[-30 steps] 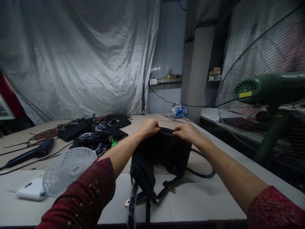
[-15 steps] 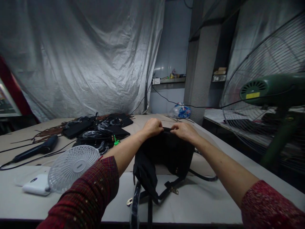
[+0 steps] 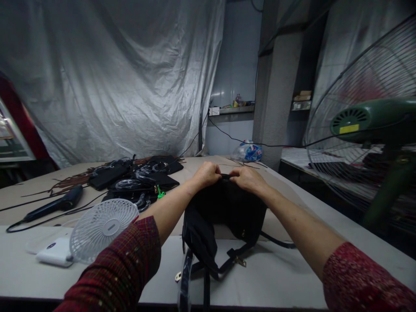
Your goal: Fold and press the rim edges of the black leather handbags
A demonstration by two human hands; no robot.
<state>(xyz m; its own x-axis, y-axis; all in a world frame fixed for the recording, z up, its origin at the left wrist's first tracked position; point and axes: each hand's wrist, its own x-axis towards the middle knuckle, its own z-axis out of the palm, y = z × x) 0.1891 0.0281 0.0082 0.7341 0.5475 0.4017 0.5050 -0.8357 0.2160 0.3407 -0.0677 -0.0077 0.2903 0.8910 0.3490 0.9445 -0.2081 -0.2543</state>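
A black bag (image 3: 227,208) stands upright on the table in front of me, its straps and gold-coloured clasps hanging toward the front edge. My left hand (image 3: 208,174) pinches the bag's upper edge on the left. A short way to the right, my right hand (image 3: 245,177) grips the same edge, fingers closed. One strap (image 3: 185,281), wrapped in clear film, drops over the table's front. The bag's dark inside and my fingertips behind the edge are hard to make out.
On the left are a small white fan (image 3: 105,227), a dark corded tool (image 3: 55,203) and several more black bags (image 3: 139,180). A large green fan (image 3: 367,121) stands at right. A plastic bag (image 3: 250,151) lies at the back.
My right hand has slid slightly left along the bag's edge, closer to my left hand. The whole view has shifted a little; the bag stays in place.
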